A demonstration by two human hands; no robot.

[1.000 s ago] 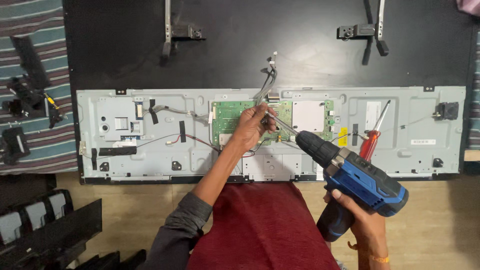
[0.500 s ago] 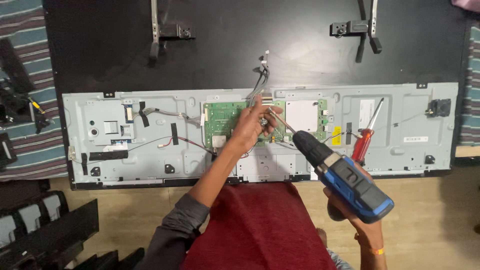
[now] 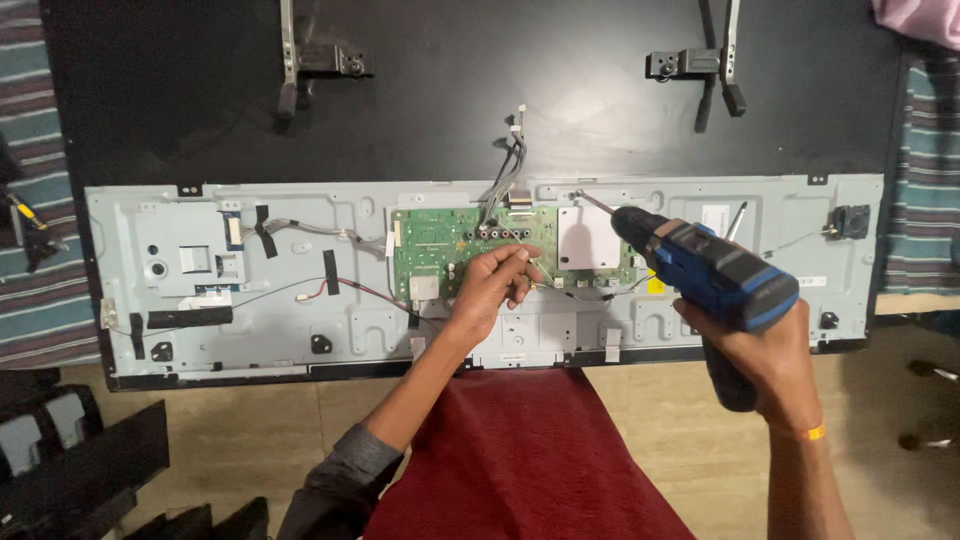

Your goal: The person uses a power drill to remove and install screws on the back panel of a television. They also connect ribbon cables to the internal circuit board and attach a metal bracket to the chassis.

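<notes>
A long grey metal chassis (image 3: 300,230) of a flat screen lies face down on a black panel (image 3: 500,80). A green circuit board (image 3: 440,245) sits at its middle, with a grey cable bundle (image 3: 505,165) rising from its top edge. My left hand (image 3: 495,285) rests on the board's lower right part, fingers pinched together near small wires; whether it holds anything is hidden. My right hand (image 3: 765,365) grips the handle of a blue and black cordless drill (image 3: 705,265). Its bit points up-left at the chassis top edge, beside a white plate (image 3: 585,240).
Two black stand brackets (image 3: 320,60) (image 3: 700,65) lie on the black panel. A screwdriver shaft (image 3: 737,220) shows behind the drill. Striped cloth (image 3: 40,300) lies on both sides, dark plastic parts (image 3: 70,460) at lower left, and a dark red cloth (image 3: 530,460) covers my lap.
My right hand has raised the drill up and left, so its bit now points at the chassis top edge. My left hand stays on the green board. The view has shifted.
</notes>
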